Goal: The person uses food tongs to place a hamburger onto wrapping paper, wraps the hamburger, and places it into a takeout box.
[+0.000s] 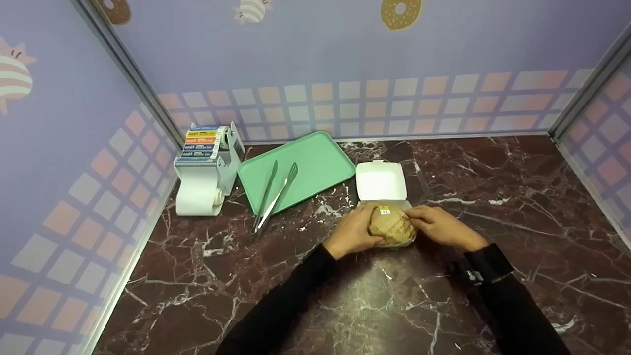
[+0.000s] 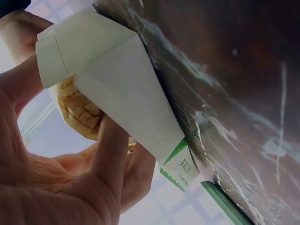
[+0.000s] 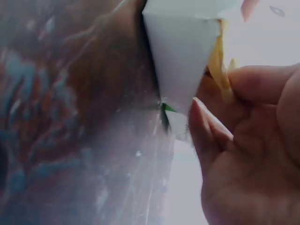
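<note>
A burger wrapped in tan printed paper (image 1: 392, 225), with a small white and yellow label on top, sits in the base of a white clamshell box (image 1: 380, 181) whose lid stands open at the back. My left hand (image 1: 352, 230) curls round the burger's left side. In the left wrist view its fingers reach between the wrapper (image 2: 77, 110) and the box wall (image 2: 129, 91). From the right, my right hand (image 1: 440, 225) grips the burger's edge. The right wrist view has the thumb against a fold of wrapper (image 3: 217, 61), fingertips right at the box wall (image 3: 180, 54).
Behind and left lies a green tray (image 1: 315, 165), with metal tongs (image 1: 276, 197) across it, handle end over its front edge. A label dispenser (image 1: 204, 158) with a hanging paper roll stands at the far left. Patterned walls (image 1: 345, 54) enclose the dark marble counter (image 1: 197, 286).
</note>
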The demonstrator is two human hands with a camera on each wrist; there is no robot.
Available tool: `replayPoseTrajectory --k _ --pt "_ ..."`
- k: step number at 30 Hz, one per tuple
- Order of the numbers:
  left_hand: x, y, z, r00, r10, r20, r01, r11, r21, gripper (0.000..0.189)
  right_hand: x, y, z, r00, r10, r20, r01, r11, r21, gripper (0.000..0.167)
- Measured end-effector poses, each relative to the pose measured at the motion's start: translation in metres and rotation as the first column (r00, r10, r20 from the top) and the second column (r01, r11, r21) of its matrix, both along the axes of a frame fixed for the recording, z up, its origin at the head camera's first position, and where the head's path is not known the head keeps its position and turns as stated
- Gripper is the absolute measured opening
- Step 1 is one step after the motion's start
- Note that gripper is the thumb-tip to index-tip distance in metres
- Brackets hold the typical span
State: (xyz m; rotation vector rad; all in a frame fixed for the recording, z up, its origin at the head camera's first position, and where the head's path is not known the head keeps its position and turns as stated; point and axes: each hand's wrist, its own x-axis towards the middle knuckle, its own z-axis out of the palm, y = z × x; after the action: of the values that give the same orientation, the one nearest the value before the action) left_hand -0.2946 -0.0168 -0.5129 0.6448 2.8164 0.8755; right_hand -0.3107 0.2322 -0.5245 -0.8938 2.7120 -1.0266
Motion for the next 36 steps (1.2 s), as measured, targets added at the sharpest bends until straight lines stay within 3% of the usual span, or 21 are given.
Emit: replayPoseTrajectory --k 5,13,17,21,24,27,32,36 --pt "0.0 0.0 0.002 1.0 -0.022 0.003 0.022 1.0 0.013 0.078 -0.007 -0.004 -0.008 0.99 -0.016 -0.142 0.018 1.0 0.011 0.031" --pt "0.0 -0.002 0.001 0.997 -0.057 0.053 0.055 0.997 0.046 0.083 -0.01 -0.011 -0.014 0.964 -0.172 -0.203 0.165 0.985 -0.055 0.021" --pt "0.0 -0.006 0.004 0.98 -0.135 0.143 0.128 0.99 0.061 0.085 -0.01 -0.009 -0.014 0.952 -0.245 -0.184 0.235 0.969 -0.074 0.021" --pt "-0.001 -0.011 0.004 0.96 -0.199 0.198 0.18 0.977 0.109 0.075 -0.01 -0.006 -0.014 0.97 -0.233 -0.071 0.227 0.97 -0.085 0.023" --pt "-0.002 -0.014 0.001 0.964 -0.204 0.172 0.183 0.974 0.13 0.068 -0.012 -0.005 -0.013 0.98 -0.198 0.026 0.199 0.973 -0.118 0.026" --pt "-0.001 -0.016 -0.003 0.979 -0.159 0.131 0.141 0.981 0.133 0.063 -0.014 -0.006 -0.013 0.98 -0.18 0.083 0.191 0.97 -0.151 0.032" --pt "0.002 -0.017 -0.01 0.999 -0.05 -0.012 0.051 0.995 0.087 0.045 -0.015 -0.008 -0.014 0.976 -0.19 0.104 0.206 0.963 -0.174 0.042" --pt "0.006 -0.013 -0.01 0.992 0.014 -0.124 -0.014 1.0 0.007 0.039 -0.013 -0.007 -0.017 0.976 -0.201 0.088 0.216 0.955 -0.206 0.052"
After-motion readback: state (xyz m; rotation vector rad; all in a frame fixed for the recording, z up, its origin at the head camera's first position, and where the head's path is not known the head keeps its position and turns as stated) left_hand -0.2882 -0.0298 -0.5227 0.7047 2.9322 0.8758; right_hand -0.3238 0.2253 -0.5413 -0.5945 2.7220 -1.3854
